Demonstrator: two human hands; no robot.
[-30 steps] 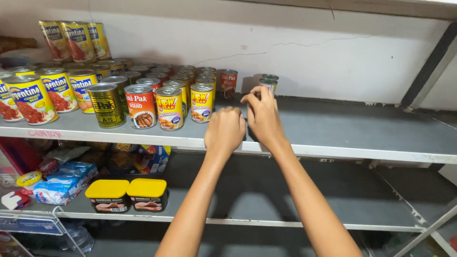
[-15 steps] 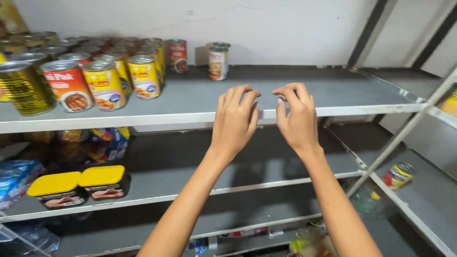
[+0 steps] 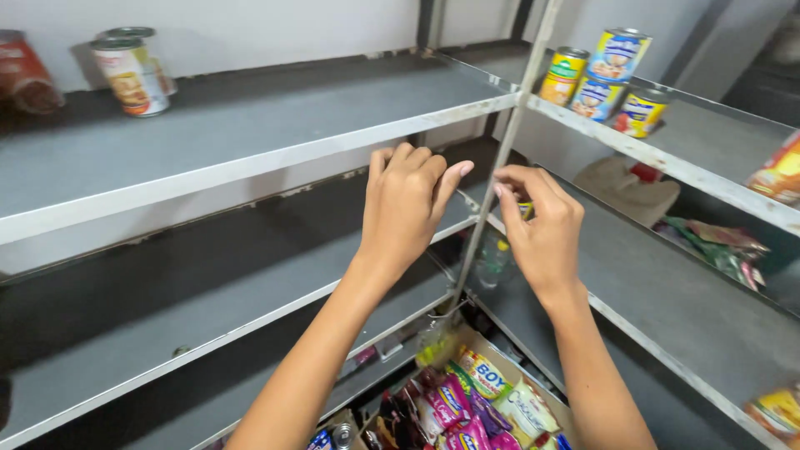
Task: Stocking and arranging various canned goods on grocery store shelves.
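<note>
Both my hands hover in front of a grey metal shelf rack. My left hand (image 3: 408,208) is held out with fingers loosely curled and holds nothing. Beside it my right hand (image 3: 542,225) has curled fingers close to the rack's upright post (image 3: 504,150); a small can is partly hidden behind this hand on the right-hand lower shelf (image 3: 667,325). Whether the hand touches that can is unclear. A lone can (image 3: 132,75) stands at the back left of the top shelf (image 3: 250,162).
Several yellow and blue cans (image 3: 604,79) stand on the right rack's upper shelf. A cardboard box of colourful snack packets (image 3: 483,400) sits on the floor below. A plastic bottle (image 3: 493,260) stands behind the post. Packets lie on the far right.
The view has swung right, away from the rows of cans. My hands have moved from the top shelf's front edge down toward the corner post and the right-hand rack.
</note>
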